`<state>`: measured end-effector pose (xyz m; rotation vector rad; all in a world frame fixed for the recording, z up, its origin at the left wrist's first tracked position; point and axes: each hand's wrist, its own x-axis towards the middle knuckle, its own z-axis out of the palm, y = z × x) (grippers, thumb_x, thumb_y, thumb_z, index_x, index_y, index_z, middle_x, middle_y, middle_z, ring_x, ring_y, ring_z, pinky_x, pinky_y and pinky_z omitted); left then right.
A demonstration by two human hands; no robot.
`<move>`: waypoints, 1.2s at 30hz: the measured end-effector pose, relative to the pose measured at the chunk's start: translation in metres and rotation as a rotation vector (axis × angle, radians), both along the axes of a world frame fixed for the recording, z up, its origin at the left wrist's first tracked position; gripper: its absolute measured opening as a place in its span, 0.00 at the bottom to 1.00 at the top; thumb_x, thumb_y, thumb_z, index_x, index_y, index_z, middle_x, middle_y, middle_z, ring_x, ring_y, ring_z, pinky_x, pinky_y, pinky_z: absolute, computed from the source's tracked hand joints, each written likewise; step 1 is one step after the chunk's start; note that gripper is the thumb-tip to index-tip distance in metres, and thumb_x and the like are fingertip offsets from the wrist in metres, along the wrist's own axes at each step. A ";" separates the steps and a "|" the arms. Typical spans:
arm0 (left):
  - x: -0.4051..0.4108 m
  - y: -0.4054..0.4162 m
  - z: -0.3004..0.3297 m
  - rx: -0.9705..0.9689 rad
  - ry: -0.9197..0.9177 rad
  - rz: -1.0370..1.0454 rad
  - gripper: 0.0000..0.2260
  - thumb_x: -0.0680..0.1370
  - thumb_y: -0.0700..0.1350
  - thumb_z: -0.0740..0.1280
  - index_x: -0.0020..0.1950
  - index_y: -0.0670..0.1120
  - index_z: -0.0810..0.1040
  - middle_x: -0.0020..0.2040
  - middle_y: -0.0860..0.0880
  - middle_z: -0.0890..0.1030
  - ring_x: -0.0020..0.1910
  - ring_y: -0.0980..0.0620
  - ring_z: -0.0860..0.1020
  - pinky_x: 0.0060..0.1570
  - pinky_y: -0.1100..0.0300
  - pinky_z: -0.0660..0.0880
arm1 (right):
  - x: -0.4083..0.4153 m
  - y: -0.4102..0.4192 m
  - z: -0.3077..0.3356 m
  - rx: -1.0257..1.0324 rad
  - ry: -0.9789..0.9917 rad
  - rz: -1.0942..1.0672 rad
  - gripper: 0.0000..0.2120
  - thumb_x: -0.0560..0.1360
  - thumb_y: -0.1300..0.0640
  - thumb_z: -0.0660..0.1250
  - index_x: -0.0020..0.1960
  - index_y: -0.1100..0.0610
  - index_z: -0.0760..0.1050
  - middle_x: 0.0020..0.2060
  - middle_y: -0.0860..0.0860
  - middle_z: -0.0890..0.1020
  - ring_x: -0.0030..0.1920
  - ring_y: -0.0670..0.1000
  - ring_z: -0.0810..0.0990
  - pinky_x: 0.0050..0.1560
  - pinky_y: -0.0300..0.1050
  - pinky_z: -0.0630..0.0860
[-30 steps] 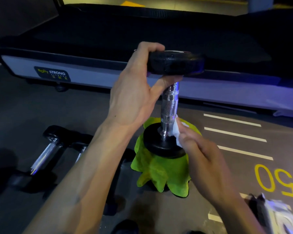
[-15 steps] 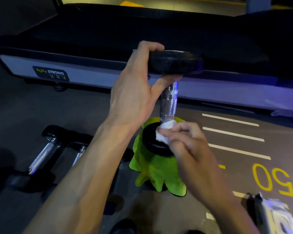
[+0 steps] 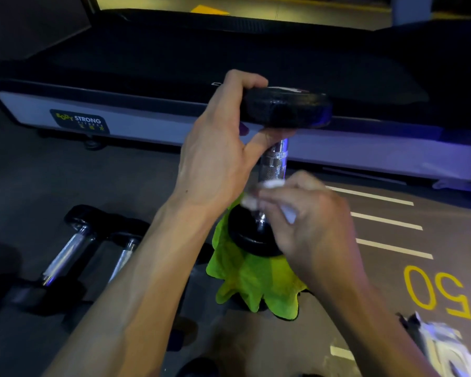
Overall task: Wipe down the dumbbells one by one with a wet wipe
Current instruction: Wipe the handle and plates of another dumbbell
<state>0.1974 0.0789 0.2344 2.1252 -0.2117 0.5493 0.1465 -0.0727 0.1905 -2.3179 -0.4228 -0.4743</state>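
A black dumbbell (image 3: 286, 107) with a chrome knurled handle stands upright on a lime green cloth (image 3: 256, 281). My left hand (image 3: 218, 151) grips its top head from the left side. My right hand (image 3: 310, 224) pinches a white wet wipe (image 3: 272, 186) against the lower part of the handle, just above the bottom head. The hand is blurred by motion and hides part of the handle and bottom head.
Two more dumbbells (image 3: 65, 254) (image 3: 123, 257) lie on the dark floor at the left. A treadmill deck (image 3: 147, 126) runs across the back. A wipe packet (image 3: 446, 349) lies at the bottom right, near white floor lines and a yellow "50".
My right hand with the wipe has moved from the right of the bottom head around to the front and up onto the lower handle. My left hand has kept its hold.
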 end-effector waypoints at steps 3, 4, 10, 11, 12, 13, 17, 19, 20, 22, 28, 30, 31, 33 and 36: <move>0.000 -0.003 0.001 -0.008 -0.001 -0.026 0.24 0.76 0.58 0.73 0.68 0.55 0.70 0.58 0.59 0.79 0.53 0.56 0.80 0.49 0.50 0.79 | 0.020 -0.001 0.016 0.063 -0.201 -0.091 0.07 0.77 0.59 0.73 0.55 0.53 0.85 0.46 0.49 0.79 0.44 0.43 0.76 0.46 0.29 0.69; 0.001 -0.003 0.001 -0.007 -0.002 -0.026 0.23 0.76 0.58 0.73 0.67 0.55 0.71 0.58 0.59 0.79 0.53 0.56 0.80 0.49 0.51 0.79 | 0.023 -0.002 0.015 0.079 -0.225 -0.102 0.07 0.77 0.58 0.73 0.55 0.53 0.85 0.46 0.49 0.78 0.44 0.42 0.76 0.46 0.29 0.69; 0.008 0.001 0.002 -0.013 0.001 -0.035 0.24 0.75 0.60 0.75 0.65 0.55 0.71 0.56 0.59 0.80 0.52 0.54 0.79 0.45 0.56 0.76 | 0.007 -0.014 -0.018 -0.072 -0.018 0.035 0.04 0.75 0.51 0.75 0.49 0.44 0.85 0.38 0.38 0.79 0.44 0.49 0.72 0.44 0.50 0.74; 0.007 0.001 0.002 -0.013 0.006 -0.040 0.24 0.75 0.60 0.75 0.66 0.54 0.71 0.57 0.59 0.80 0.53 0.54 0.79 0.45 0.56 0.76 | 0.012 -0.014 -0.011 -0.055 -0.020 0.056 0.04 0.75 0.51 0.75 0.49 0.43 0.86 0.39 0.37 0.79 0.44 0.48 0.73 0.44 0.48 0.74; 0.007 0.001 0.002 -0.016 0.012 -0.050 0.24 0.75 0.59 0.75 0.66 0.54 0.71 0.57 0.59 0.80 0.54 0.55 0.79 0.47 0.56 0.76 | 0.018 -0.012 -0.004 -0.016 -0.046 0.060 0.04 0.75 0.52 0.75 0.50 0.45 0.86 0.40 0.38 0.79 0.44 0.46 0.74 0.44 0.45 0.74; 0.007 0.001 0.002 -0.017 0.021 -0.059 0.24 0.75 0.59 0.75 0.66 0.54 0.71 0.57 0.58 0.80 0.55 0.56 0.79 0.50 0.56 0.77 | 0.022 -0.010 0.003 0.043 -0.082 0.048 0.05 0.76 0.54 0.75 0.51 0.47 0.86 0.42 0.41 0.79 0.44 0.42 0.75 0.44 0.40 0.73; 0.009 0.006 0.008 0.033 0.067 -0.098 0.25 0.75 0.60 0.75 0.67 0.56 0.71 0.58 0.60 0.81 0.57 0.60 0.78 0.52 0.65 0.75 | 0.014 -0.001 -0.002 0.121 -0.153 -0.042 0.07 0.78 0.59 0.73 0.55 0.51 0.85 0.47 0.44 0.76 0.42 0.39 0.75 0.45 0.28 0.69; 0.007 0.009 0.011 0.068 0.091 -0.114 0.26 0.72 0.66 0.74 0.66 0.61 0.71 0.59 0.63 0.80 0.58 0.62 0.77 0.52 0.67 0.74 | 0.000 -0.005 -0.018 0.081 -0.094 -0.068 0.09 0.77 0.60 0.73 0.53 0.48 0.84 0.48 0.41 0.76 0.43 0.35 0.75 0.45 0.25 0.69; 0.006 0.010 0.012 0.070 0.101 -0.124 0.27 0.71 0.69 0.72 0.66 0.63 0.71 0.59 0.64 0.80 0.59 0.63 0.77 0.53 0.65 0.74 | -0.005 -0.007 -0.023 0.068 -0.067 -0.076 0.11 0.76 0.61 0.74 0.52 0.47 0.84 0.48 0.39 0.76 0.43 0.33 0.74 0.46 0.23 0.67; 0.004 0.011 0.014 0.030 0.119 -0.140 0.25 0.72 0.73 0.66 0.65 0.64 0.72 0.56 0.65 0.81 0.58 0.63 0.78 0.54 0.62 0.74 | -0.007 -0.009 -0.026 0.045 -0.080 -0.073 0.11 0.74 0.63 0.75 0.50 0.48 0.85 0.49 0.38 0.76 0.44 0.33 0.73 0.46 0.20 0.65; 0.005 0.004 0.014 -0.070 0.123 -0.122 0.19 0.83 0.67 0.52 0.60 0.59 0.76 0.50 0.51 0.82 0.50 0.52 0.80 0.53 0.49 0.78 | 0.028 -0.002 0.009 0.124 -0.355 -0.187 0.07 0.79 0.60 0.72 0.56 0.56 0.84 0.50 0.47 0.78 0.47 0.39 0.74 0.51 0.23 0.66; 0.007 0.004 0.014 -0.072 0.129 -0.106 0.18 0.82 0.68 0.53 0.60 0.60 0.75 0.51 0.49 0.82 0.51 0.48 0.81 0.53 0.42 0.79 | 0.021 0.003 -0.002 0.139 -0.323 -0.132 0.12 0.79 0.63 0.71 0.62 0.58 0.82 0.57 0.51 0.79 0.56 0.44 0.78 0.59 0.31 0.72; 0.009 0.006 0.013 -0.078 0.130 -0.098 0.19 0.81 0.69 0.53 0.59 0.61 0.75 0.52 0.48 0.83 0.51 0.47 0.82 0.53 0.40 0.79 | 0.012 0.006 -0.013 0.117 -0.290 -0.104 0.14 0.79 0.63 0.70 0.65 0.58 0.81 0.61 0.52 0.78 0.60 0.47 0.78 0.61 0.36 0.74; 0.011 0.007 0.013 -0.089 0.133 -0.089 0.20 0.79 0.72 0.53 0.59 0.62 0.75 0.53 0.46 0.83 0.51 0.44 0.83 0.54 0.37 0.79 | -0.007 0.008 -0.031 0.056 -0.238 -0.090 0.16 0.79 0.61 0.70 0.66 0.57 0.80 0.66 0.52 0.76 0.63 0.51 0.78 0.61 0.44 0.77; 0.010 0.005 0.013 -0.099 0.131 -0.084 0.19 0.80 0.71 0.53 0.59 0.62 0.75 0.52 0.50 0.83 0.51 0.46 0.83 0.54 0.39 0.80 | -0.003 0.008 -0.029 0.064 -0.258 -0.080 0.16 0.79 0.61 0.68 0.67 0.58 0.80 0.68 0.54 0.74 0.66 0.56 0.75 0.62 0.53 0.75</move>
